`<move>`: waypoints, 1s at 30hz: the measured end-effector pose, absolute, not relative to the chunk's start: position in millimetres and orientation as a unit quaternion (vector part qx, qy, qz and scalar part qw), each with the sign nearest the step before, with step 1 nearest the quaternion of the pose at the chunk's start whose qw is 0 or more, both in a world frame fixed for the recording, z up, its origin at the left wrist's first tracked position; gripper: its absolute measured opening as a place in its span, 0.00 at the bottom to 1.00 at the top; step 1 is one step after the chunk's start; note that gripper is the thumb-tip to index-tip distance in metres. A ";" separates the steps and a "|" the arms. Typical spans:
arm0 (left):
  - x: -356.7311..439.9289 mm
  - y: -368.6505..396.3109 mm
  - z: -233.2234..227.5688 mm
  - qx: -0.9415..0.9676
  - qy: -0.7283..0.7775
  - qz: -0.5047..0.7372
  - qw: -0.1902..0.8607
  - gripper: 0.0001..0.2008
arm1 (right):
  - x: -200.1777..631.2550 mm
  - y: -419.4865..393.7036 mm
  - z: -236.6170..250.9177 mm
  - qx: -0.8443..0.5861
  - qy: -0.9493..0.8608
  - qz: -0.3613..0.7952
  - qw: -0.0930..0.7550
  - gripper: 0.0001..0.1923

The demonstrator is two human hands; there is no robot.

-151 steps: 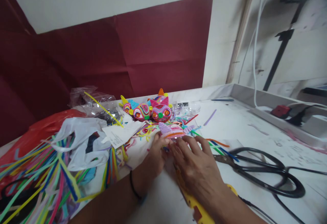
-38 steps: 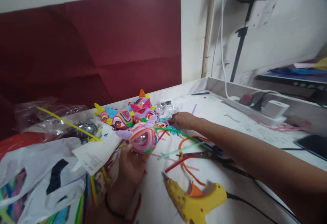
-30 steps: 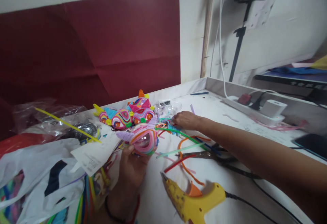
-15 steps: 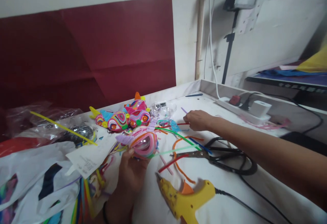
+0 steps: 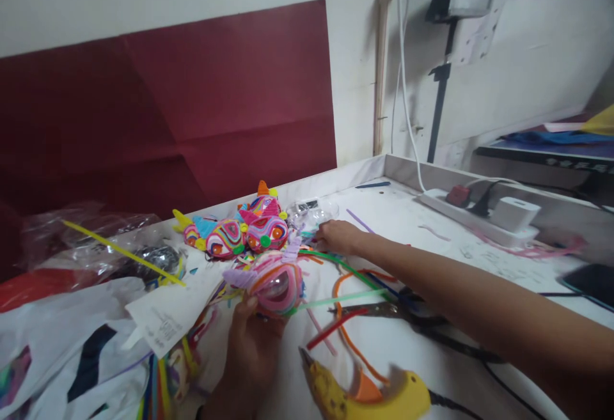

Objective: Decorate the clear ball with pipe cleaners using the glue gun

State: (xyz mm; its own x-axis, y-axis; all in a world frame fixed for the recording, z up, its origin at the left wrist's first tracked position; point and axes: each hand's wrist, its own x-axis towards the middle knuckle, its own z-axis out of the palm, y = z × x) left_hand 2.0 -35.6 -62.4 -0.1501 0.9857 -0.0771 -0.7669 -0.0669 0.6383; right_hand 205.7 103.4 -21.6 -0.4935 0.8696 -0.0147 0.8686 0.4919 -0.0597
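My left hand (image 5: 252,343) holds up a round piece (image 5: 275,282) wrapped in pink, purple and orange pipe cleaners, with a purple ear sticking out on its left. My right hand (image 5: 338,236) is stretched out over the white table (image 5: 432,241), fingers down among loose pipe cleaner scraps (image 5: 355,279) beside clear plastic shells (image 5: 311,212). Whether it grips anything is hidden. Finished colourful figures (image 5: 240,231) sit behind the held piece.
A yellow glue gun (image 5: 369,394) lies at the near edge, black scissors (image 5: 412,318) under my right forearm. Plastic bags (image 5: 71,330) and pipe cleaners fill the left. A power strip (image 5: 480,215) with plugs lies at the right rim; a phone (image 5: 588,277) sits at far right.
My right hand has moved back left from the purple pipe cleaner to the scraps near the plastic shells. My left hand keeps holding the wrapped piece.
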 end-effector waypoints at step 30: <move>2.9 -36.7 -66.4 0.216 0.239 0.674 0.665 0.08 | 240.1 47.8 -9.1 -0.463 -0.883 0.034 0.073 0.13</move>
State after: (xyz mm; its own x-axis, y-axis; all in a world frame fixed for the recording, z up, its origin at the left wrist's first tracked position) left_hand 2.9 -36.7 -66.4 -0.0239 0.9993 -0.0272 -0.7931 -0.0024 0.6091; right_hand 240.1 47.8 -9.1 -0.5602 0.8225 0.0982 0.8126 0.5686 -0.1278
